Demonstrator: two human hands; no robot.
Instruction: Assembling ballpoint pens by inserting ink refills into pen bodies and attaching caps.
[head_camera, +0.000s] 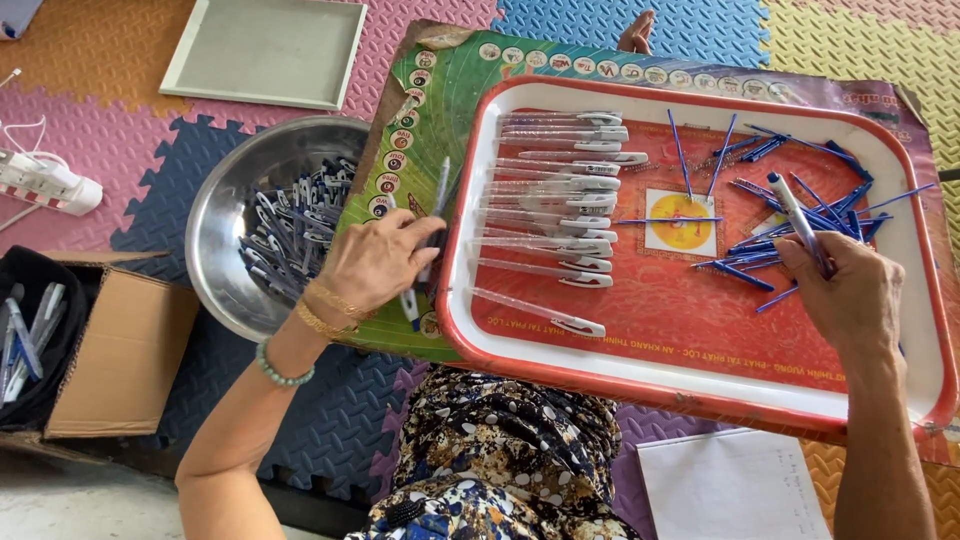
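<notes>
A red tray with a white rim (470, 230) rests on my lap. Its left half carries a row of several clear pen barrels with white caps (555, 190). On its right half lies a loose heap of blue refills and blue pen parts (790, 190). My left hand (375, 262) sits at the tray's left edge, closed on a few clear pens that stick up and down from the fist. My right hand (845, 295) is over the tray's right side, holding one pen (800, 220) upright by the blue heap.
A steel bowl (225, 215) with several white-and-blue pen parts stands left of the tray. A cardboard box (115, 350) and a black bag of pens (30, 335) lie at far left. A grey flat tray (265, 50) sits at the back on foam floor mats.
</notes>
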